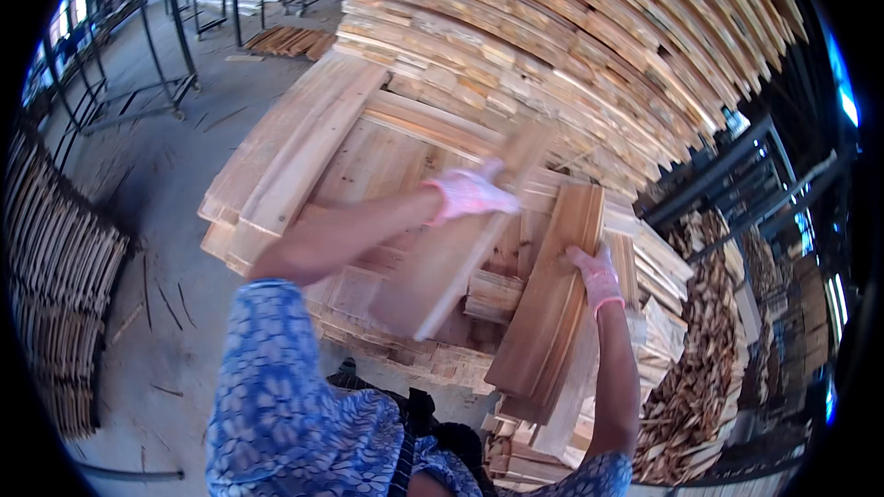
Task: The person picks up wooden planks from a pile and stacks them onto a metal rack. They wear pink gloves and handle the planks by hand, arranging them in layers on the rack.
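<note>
My left hand (471,194), in a pale pink glove and blurred by motion, grips a light wooden board (433,267) from above. The board is blurred too and lies slantwise over other planks in front of me. My right hand (597,276), gloved alike, holds the right edge of a reddish-brown wooden board (552,281) on a small pile. Its fingers lie over the top face; the underside of the grip is hidden. Long planks (295,147) lie at the left side of the stack.
A tall stack of timber (552,46) rises behind the work pile. Bundled slats (64,285) stand at the far left, and metal racks (157,46) stand behind them. Splintered wood offcuts (695,387) are heaped at the right. Scraps lie on the concrete floor (175,248).
</note>
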Demonstrator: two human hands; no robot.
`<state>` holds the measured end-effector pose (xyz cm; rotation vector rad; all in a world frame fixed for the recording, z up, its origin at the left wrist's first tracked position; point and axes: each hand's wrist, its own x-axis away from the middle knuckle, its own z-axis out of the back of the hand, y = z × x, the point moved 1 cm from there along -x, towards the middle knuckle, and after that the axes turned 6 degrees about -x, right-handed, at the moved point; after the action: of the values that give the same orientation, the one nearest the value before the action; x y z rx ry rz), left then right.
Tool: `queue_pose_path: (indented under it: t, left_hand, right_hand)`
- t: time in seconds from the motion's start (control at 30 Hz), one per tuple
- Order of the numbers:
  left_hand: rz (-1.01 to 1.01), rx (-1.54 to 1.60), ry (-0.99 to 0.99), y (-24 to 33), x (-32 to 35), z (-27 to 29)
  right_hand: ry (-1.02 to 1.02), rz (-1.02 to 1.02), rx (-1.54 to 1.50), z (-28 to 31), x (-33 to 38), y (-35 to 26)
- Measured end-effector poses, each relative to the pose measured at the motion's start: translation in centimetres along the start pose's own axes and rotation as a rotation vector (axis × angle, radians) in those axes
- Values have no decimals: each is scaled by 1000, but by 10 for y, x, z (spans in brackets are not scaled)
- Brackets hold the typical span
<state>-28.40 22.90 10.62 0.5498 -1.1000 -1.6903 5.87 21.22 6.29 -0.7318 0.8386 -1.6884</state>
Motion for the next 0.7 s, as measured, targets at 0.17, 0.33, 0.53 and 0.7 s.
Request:
queue_pose_path:
  t: [0.17,0.33,0.53,0.7]
  left_hand:
    - [321,-489,188,-64,37,83]
    - [421,-718,328,-87,42,79]
    - [358,-935,662,-139,110,198]
    - [545,-438,556,-251,174,216]
  right_hand:
    - [-254,151,-334,-30,16,-71]
    - [-444,36,-674,-138,19,-124]
    - [-305,35,-698,-235,-25,-81]
    - [-202,79,43,-228,-42,-108]
